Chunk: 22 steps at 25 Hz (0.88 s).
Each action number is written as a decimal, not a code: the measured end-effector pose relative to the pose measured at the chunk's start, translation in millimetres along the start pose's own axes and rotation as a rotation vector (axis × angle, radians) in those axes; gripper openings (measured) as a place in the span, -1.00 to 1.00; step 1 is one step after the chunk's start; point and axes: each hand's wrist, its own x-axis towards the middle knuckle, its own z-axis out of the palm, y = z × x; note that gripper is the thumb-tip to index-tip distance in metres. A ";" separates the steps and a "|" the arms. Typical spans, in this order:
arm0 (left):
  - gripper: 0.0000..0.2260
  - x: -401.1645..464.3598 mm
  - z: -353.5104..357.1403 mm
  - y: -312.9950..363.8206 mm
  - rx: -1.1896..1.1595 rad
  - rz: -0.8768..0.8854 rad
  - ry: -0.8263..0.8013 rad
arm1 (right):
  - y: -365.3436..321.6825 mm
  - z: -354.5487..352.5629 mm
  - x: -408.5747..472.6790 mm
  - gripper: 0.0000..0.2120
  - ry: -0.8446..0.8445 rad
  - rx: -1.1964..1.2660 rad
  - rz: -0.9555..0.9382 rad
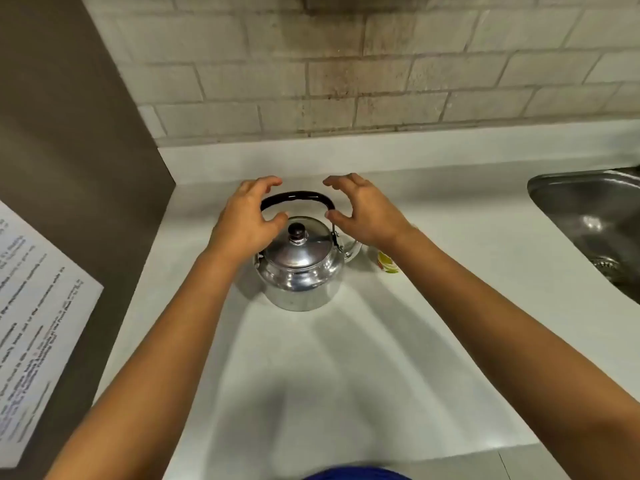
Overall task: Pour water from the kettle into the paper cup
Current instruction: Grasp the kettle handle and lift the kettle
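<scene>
A shiny steel kettle with a dark knobbed lid and an upright black handle stands on the white counter. Its spout points right. My left hand hovers over the kettle's left side, fingers curled and apart, beside the handle's left end. My right hand hovers at the handle's right end, fingers spread, holding nothing. Just right of the spout, the paper cup with a green and yellow print is mostly hidden under my right wrist.
A steel sink is set into the counter at the right. A brown side panel with a printed white sheet stands on the left. A tiled wall closes the back.
</scene>
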 end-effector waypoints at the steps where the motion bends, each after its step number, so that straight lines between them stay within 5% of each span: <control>1: -0.54 2.6 3.0 0.8 0.016 -0.004 0.018 | 1.7 1.9 3.6 -0.52 -0.024 0.012 -0.011; 5: -0.65 9.2 14.0 2.6 0.010 -0.047 0.030 | 6.8 14.9 14.9 -0.56 -0.125 0.033 -0.054; 10: -0.95 25.6 16.7 2.4 0.031 -0.121 0.012 | 10.6 25.9 21.8 -0.68 -0.051 0.147 -0.052; 15: -0.71 35.5 19.1 4.6 0.055 -0.170 -0.041 | 14.2 30.8 19.3 -0.71 -0.008 0.293 -0.008; 22: -0.70 34.0 22.6 3.9 0.018 -0.184 0.001 | 12.9 34.6 13.8 -0.73 0.044 0.358 0.003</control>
